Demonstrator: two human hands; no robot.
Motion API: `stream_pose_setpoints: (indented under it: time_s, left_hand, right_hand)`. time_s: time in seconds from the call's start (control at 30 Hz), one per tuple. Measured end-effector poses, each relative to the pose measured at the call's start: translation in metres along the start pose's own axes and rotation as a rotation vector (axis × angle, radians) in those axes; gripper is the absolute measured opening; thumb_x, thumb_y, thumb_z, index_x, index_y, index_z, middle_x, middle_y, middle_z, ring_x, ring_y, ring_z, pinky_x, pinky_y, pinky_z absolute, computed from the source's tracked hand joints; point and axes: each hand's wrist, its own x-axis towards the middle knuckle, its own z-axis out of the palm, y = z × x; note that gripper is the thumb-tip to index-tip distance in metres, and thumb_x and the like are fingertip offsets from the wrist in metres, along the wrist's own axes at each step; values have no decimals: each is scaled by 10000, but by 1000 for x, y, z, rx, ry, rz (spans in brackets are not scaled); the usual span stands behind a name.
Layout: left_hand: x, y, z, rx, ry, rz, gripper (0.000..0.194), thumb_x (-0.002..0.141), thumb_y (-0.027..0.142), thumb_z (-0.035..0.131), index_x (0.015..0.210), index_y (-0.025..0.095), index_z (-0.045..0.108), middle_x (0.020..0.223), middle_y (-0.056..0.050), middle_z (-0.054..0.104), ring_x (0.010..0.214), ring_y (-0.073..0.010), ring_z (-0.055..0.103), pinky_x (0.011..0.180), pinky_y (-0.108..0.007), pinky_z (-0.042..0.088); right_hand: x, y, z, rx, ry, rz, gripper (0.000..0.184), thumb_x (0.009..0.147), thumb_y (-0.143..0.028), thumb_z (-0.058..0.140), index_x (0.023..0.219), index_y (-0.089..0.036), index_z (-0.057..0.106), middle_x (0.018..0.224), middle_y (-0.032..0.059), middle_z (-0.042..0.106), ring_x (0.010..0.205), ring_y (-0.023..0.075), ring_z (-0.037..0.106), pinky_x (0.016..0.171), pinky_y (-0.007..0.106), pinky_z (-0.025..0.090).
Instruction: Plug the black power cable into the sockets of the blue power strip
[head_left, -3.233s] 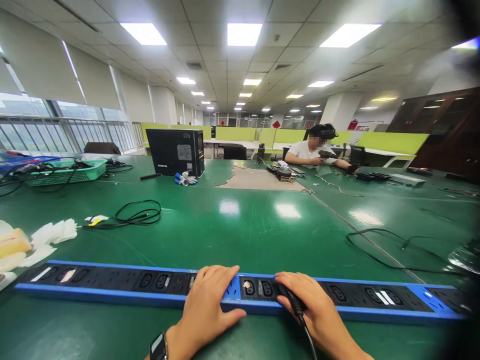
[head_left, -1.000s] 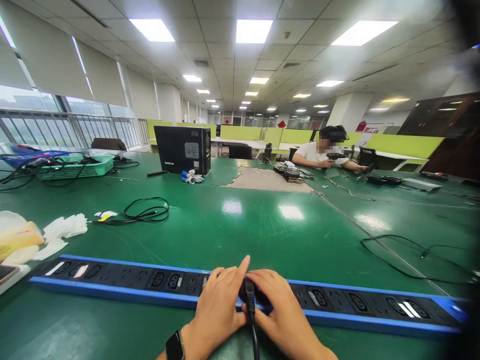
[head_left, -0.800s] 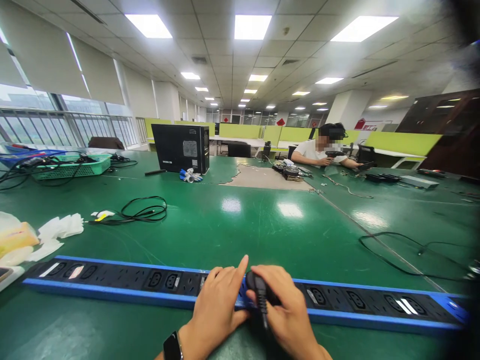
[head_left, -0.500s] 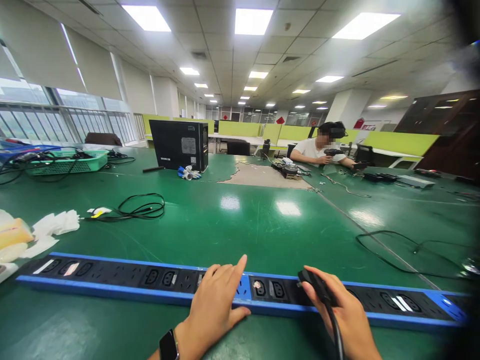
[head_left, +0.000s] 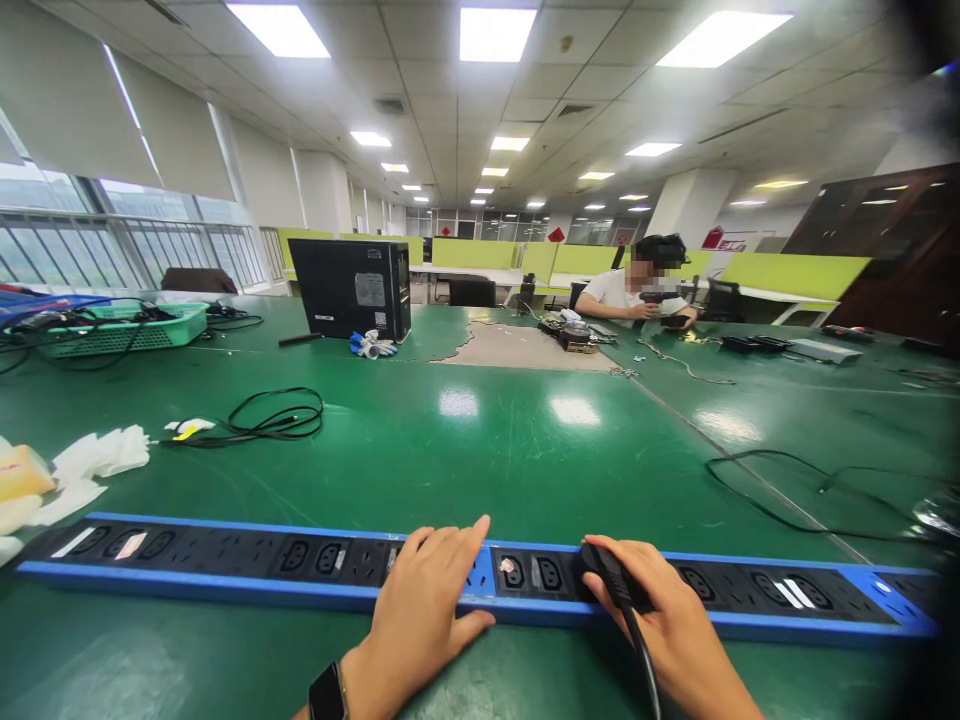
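Observation:
A long blue and black power strip with several sockets lies across the green table in front of me. My left hand rests flat on its middle, fingers stretched out, a watch on the wrist. My right hand is closed on a black plug with its cable trailing toward me. The plug sits on the strip just right of two uncovered sockets.
A coiled black cable and white tissues lie to the left, with a green basket of cables behind. A black computer case stands further back. Another cable runs at right. A person sits working far across the table.
My right hand pulled the plug away from beside my left hand and carried it right, then lowered it onto the strip a few sockets along. My left hand stayed in place.

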Motion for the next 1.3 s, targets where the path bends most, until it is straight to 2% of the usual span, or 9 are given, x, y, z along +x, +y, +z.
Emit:
stream_pose_setpoints:
  time_s: [0.27, 0.5, 0.67, 0.77, 0.83, 0.9, 0.97, 1.13, 1.3]
  left_hand:
    - [0, 1, -1, -12, -2, 3, 928, 750, 252, 775, 1491, 247, 215, 1288, -108, 610, 1148, -288, 571, 1007, -495, 422]
    - [0, 0, 1, 6, 12, 5, 897, 741, 253, 771, 1481, 245, 264, 1279, -100, 622, 1140, -294, 580, 997, -489, 436]
    - [-1, 0, -1, -18, 6, -3, 876, 725, 226, 775, 1462, 231, 302, 1304, -98, 610, 1159, -293, 568, 1006, -501, 431]
    - [1, 2, -6, -56, 12, -11, 781, 728, 264, 778, 1411, 228, 400, 1295, -104, 617, 1159, -308, 563, 1006, -518, 426]
    - [5, 8, -9, -104, 16, -9, 665, 754, 274, 763, 1352, 219, 478, 1284, -103, 623, 1162, -307, 557, 1007, -517, 423]
    - [13, 19, -10, -173, 20, 5, 544, 798, 250, 722, 1304, 220, 527, 1271, -91, 630, 1158, -287, 555, 1007, -492, 427]
    - [24, 35, -7, -246, 12, 36, 477, 827, 225, 688, 1282, 233, 546, 1253, -69, 639, 1140, -261, 559, 1000, -458, 434]
    - [57, 72, 20, -260, -80, 117, 456, 844, 231, 653, 1284, 270, 544, 1192, -42, 663, 1085, -252, 571, 947, -443, 460]
    - [72, 87, 41, -173, -96, 72, 313, 844, 151, 572, 1129, 253, 650, 959, -39, 717, 932, -248, 617, 838, -411, 489]
  right_hand:
    - [6, -9, -17, 78, -104, 49, 391, 851, -550, 558, 1061, -259, 713, 1017, 89, 716, 906, 232, 688, 800, 343, 571]
    - [4, -4, -7, 39, -95, 45, 388, 850, -544, 567, 1082, -266, 706, 1019, 94, 712, 943, 253, 664, 821, 400, 563]
    - [-2, 6, -4, -30, -130, -58, 354, 876, -473, 573, 1162, -285, 665, 1141, 82, 696, 1049, 248, 631, 894, 422, 536]
    - [-7, 9, -2, -143, -139, -121, 361, 885, -466, 561, 1197, -304, 643, 1249, 72, 657, 1138, 262, 592, 954, 469, 495]
    - [-10, 12, 1, -261, -116, -136, 484, 836, -534, 600, 1260, -300, 603, 1295, 80, 631, 1168, 292, 575, 988, 524, 454]
    - [-11, 14, 6, -374, -84, -148, 730, 728, -627, 668, 1345, -260, 534, 1319, 109, 613, 1180, 328, 564, 1016, 567, 407]
    - [-13, 18, 10, -457, -59, -151, 856, 667, -646, 700, 1373, -204, 501, 1317, 134, 610, 1176, 341, 564, 1019, 559, 399]
    - [-15, 22, 17, -572, -21, -187, 628, 708, -336, 646, 1303, -157, 550, 1301, 110, 625, 1154, 287, 577, 985, 452, 436]
    - [-17, 21, 19, -611, 43, -204, 633, 656, -168, 546, 1289, -151, 552, 1276, 87, 643, 1146, 257, 577, 983, 413, 431]
